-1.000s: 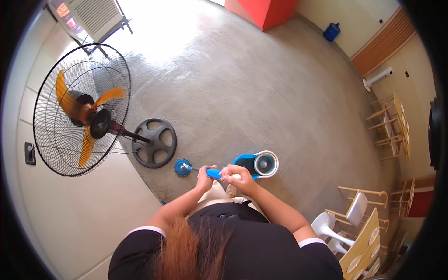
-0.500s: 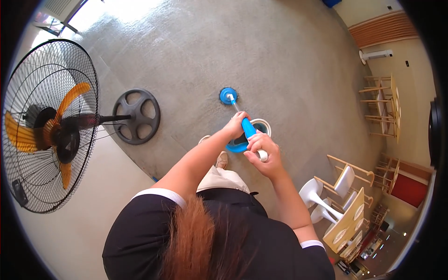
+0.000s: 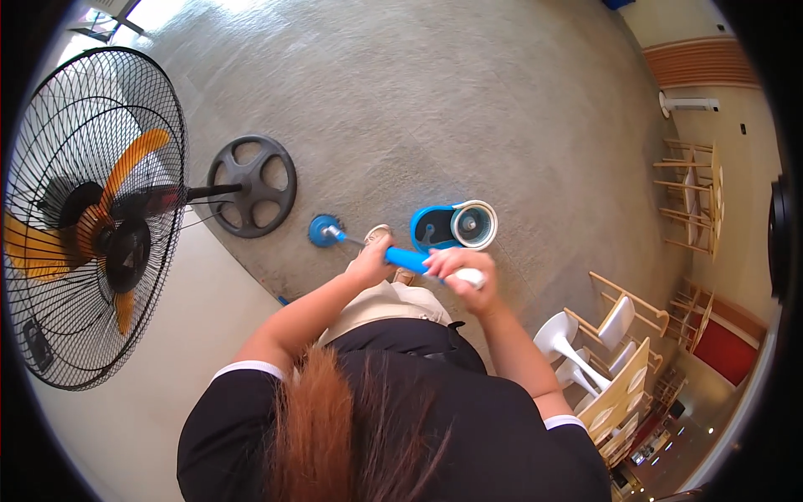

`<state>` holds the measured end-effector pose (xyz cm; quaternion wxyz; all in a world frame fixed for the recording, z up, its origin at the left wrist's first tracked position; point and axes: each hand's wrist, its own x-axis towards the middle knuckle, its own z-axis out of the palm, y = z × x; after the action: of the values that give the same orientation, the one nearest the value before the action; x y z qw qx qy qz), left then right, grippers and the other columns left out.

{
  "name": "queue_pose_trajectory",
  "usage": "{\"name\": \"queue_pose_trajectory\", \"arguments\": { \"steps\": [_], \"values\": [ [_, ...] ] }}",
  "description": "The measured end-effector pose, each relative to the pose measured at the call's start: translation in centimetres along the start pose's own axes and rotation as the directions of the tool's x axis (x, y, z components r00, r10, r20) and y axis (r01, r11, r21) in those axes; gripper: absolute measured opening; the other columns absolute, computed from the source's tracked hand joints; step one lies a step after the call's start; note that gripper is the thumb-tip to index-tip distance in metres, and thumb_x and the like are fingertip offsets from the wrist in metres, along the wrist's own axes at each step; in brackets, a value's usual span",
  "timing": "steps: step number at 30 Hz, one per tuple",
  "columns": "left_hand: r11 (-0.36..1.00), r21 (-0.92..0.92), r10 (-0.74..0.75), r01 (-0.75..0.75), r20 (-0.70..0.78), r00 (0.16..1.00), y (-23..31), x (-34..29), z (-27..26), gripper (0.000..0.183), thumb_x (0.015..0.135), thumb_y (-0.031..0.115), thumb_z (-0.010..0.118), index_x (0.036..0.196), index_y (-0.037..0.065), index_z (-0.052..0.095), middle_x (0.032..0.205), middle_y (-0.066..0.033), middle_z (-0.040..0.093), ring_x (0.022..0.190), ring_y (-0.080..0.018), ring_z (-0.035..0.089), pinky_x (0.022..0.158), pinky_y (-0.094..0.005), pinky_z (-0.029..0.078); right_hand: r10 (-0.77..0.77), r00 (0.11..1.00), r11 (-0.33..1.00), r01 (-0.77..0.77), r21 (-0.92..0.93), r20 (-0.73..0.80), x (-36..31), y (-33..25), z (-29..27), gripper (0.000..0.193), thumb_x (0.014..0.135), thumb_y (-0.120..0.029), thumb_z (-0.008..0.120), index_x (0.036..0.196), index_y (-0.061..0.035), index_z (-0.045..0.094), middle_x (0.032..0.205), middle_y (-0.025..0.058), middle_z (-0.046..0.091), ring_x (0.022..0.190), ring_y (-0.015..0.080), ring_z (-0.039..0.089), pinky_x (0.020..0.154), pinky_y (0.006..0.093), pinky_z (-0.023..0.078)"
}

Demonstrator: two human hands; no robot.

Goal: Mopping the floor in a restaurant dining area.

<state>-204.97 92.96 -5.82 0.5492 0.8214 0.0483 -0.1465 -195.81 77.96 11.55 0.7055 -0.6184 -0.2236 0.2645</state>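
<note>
2 hands on the mop (image 3: 408, 261), centre of frame: left hand (image 3: 370, 263) wraps the grip's lower end, right hand (image 3: 467, 264) clasps near its white tip. Mop head (image 3: 321, 231) at floor, left of centre. Judgement: control calls for firm grips, head flat, strokes clear of fan base (image 3: 249, 186) and bucket (image 3: 416, 221).

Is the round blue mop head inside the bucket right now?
No, the blue mop head is outside, to the left of the bucket, between it and the fan's round base.
</note>
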Motion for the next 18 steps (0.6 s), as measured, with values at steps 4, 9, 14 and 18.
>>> {"name": "queue_pose_trajectory", "arguments": {
  "steps": [4, 9, 14, 18],
  "values": [
    [0.996, -0.072, -0.062, 0.053, -0.131, 0.989, -1.6, -1.0, 0.7, 0.027, 0.059, 0.005, 0.066, 0.080, 0.006, 0.048, 0.082, -0.0122, 0.051, 0.082, -0.0282, 0.050, 0.071, -0.0339, 0.039, 0.035, 0.995, 0.999, -0.033, -0.024, 0.097, 0.4, -0.3, 1.5, 0.003, 0.063, -0.005, 0.051, 0.064, -0.0027, 0.051, 0.069, 0.0077, 0.057, 0.072, 0.0191, 0.055, 0.083, 0.0383, 0.039],
    [0.976, -0.123, 0.138, -0.182, -0.301, 0.944, 0.5, 7.4, 2.6, 0.023, 0.058, -0.002, 0.056, 0.078, 0.006, 0.051, 0.087, -0.0134, 0.051, 0.086, -0.0329, 0.049, 0.073, -0.0362, 0.040, -0.001, 1.000, 0.986, 0.001, -0.168, -0.003, 1.2, -2.6, -0.7, 0.003, 0.061, -0.005, 0.052, 0.064, -0.0051, 0.050, 0.068, 0.0053, 0.055, 0.072, 0.0203, 0.054, 0.085, 0.0390, 0.036],
    [0.980, -0.071, 0.175, -0.183, -0.106, 0.979, 1.5, 14.6, 2.2, 0.023, 0.061, 0.003, 0.059, 0.082, 0.008, 0.053, 0.093, -0.0132, 0.052, 0.092, -0.0321, 0.049, 0.078, -0.0368, 0.040, -0.085, 0.996, 0.879, 0.074, -0.471, -0.003, 1.6, -1.1, -1.9, 0.007, 0.058, -0.004, 0.052, 0.063, -0.0066, 0.049, 0.068, 0.0046, 0.055, 0.075, 0.0225, 0.055, 0.085, 0.0402, 0.036],
    [0.975, 0.034, 0.220, -0.222, 0.057, 0.974, 3.3, 15.6, 2.4, 0.032, 0.063, 0.012, 0.066, 0.092, 0.010, 0.053, 0.096, -0.0132, 0.053, 0.098, -0.0314, 0.047, 0.082, -0.0377, 0.039, -0.237, 0.953, 0.919, 0.158, -0.361, -0.187, 0.6, -0.9, -4.1, 0.006, 0.059, -0.006, 0.051, 0.064, -0.0044, 0.049, 0.068, 0.0070, 0.054, 0.075, 0.0210, 0.055, 0.087, 0.0402, 0.035]
  ]
}}
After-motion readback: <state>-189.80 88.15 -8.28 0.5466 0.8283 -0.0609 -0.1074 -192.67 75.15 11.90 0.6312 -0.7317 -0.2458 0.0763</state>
